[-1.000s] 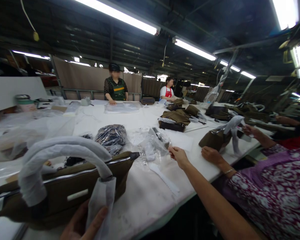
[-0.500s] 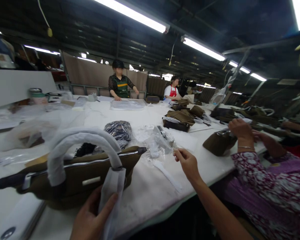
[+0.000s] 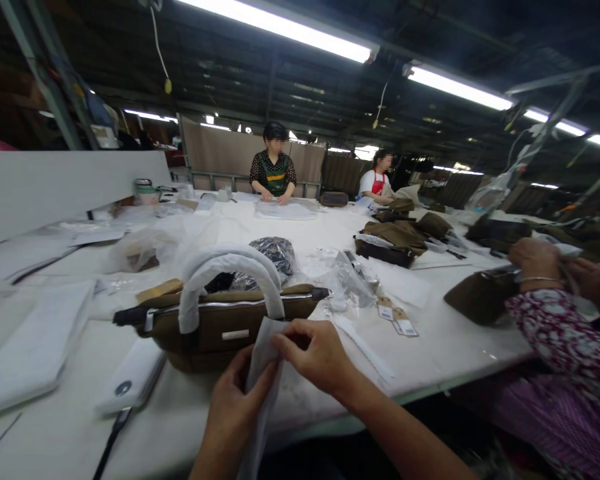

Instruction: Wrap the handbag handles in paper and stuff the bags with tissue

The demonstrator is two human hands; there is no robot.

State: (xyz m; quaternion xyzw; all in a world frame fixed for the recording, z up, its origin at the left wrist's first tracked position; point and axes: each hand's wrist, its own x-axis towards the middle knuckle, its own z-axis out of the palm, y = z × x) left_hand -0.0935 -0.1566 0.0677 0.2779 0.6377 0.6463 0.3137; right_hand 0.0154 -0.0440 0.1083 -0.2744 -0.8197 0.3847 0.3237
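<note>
A: What do we record at the hands?

B: We find the left hand [image 3: 237,403] pinching a white strip [image 3: 263,357] between thumb and fingers. The right hand [image 3: 320,350] has its thumb and fingertips drawn together on the strip's upper edge. Whether anything small sits between those fingertips, we cannot tell.

A: And the position of the bag?

B: We note the brown bag [image 3: 207,340] upright on the bench [image 3: 445,347], just beyond the hands. Its arched handles [image 3: 230,261] are wrapped in white. The zipper [image 3: 235,304] runs along the top, and a small pale plate [image 3: 235,335] is on the front. The strip hangs at one end of the near handle.

A: Further out?

B: We list paper tags [image 3: 405,325] to the right, near crumpled clear plastic [image 3: 350,287], and a dark bundle [image 3: 280,257] in clear wrap behind the bag. Further right, a co-worker in a patterned sleeve [image 3: 563,327] has both hands at another brown bag [image 3: 480,297]. Across the bench, a person in a green apron [image 3: 276,179] rests both hands on clear sheets [image 3: 287,210].
</note>
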